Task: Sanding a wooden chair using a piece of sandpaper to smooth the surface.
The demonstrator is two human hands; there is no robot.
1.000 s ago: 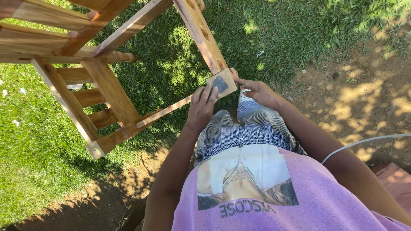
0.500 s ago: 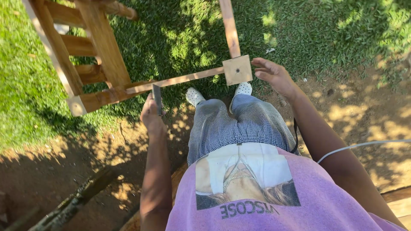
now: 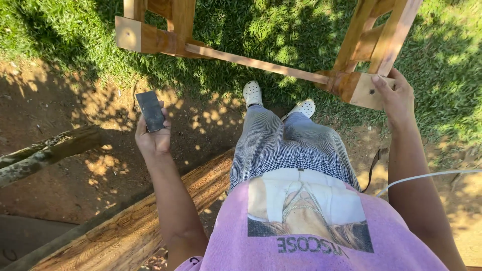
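- Far left: rough log [image 3: 45, 150] on bare dirt, plus a thick timber beam [image 3: 150, 221] running diagonally under the person's seat. Neither is being touched.
- Left hand [image 3: 153, 138]: raised over the dirt, well apart from the wood. Fingers curled round a small dark sanding block [image 3: 150, 110], thumb along its edge, abrasive face up (grit wear not readable).
- Centre: wooden furniture frame [image 3: 251, 62] lying tipped on the grass, thin rail spanning between two leg ends. Left leg end [image 3: 128, 34] looks pale and clean-cut.
- Right hand [image 3: 396, 98]: gripping the right leg end [image 3: 369, 90], fingers wrapped over the top, thumb pressed to the end face with its small centre hole.
- Status, as a judgement: sanding is paused, block is off the work. Both end faces look smooth enough; rail and leg sides can't be judged from here, so they likely remain.
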